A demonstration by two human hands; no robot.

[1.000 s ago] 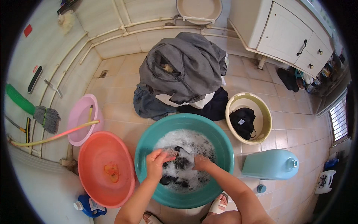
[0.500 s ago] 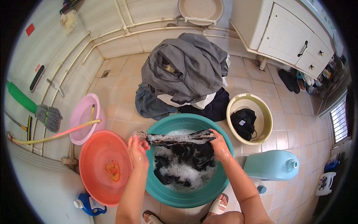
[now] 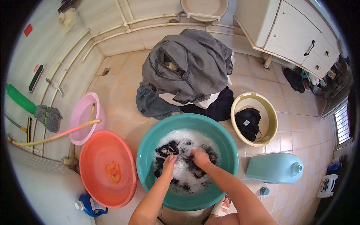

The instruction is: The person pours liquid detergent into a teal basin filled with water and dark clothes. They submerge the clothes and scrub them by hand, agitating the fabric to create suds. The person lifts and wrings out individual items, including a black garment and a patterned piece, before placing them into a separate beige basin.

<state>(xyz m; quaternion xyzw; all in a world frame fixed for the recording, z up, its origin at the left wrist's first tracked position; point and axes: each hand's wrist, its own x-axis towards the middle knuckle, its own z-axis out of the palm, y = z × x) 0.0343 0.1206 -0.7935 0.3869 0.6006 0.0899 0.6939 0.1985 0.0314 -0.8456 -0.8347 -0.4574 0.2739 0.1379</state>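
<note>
A black garment (image 3: 167, 149) lies partly sunk in foamy water inside a green basin (image 3: 187, 204) right in front of me. My left hand (image 3: 169, 165) is closed on a bunched part of it at the left side of the suds. On the right, my right hand (image 3: 201, 158) is down in the foam, slightly blurred, its curled fingers gripping the dark cloth. White suds cover much of the garment, so its shape cannot be made out.
Behind the basin rises a heap of grey clothes (image 3: 187, 63). An orange basin (image 3: 97, 168) and pink basin (image 3: 78, 123) stand left; a cream basin (image 3: 272, 120) holding a black item (image 3: 248, 122), and a light-blue jug (image 3: 270, 167), stand right. A blue bottle (image 3: 90, 205) sits front left.
Both hands have lowered the black garment from a stretched, raised hold into the suds. They have also come closer together.
</note>
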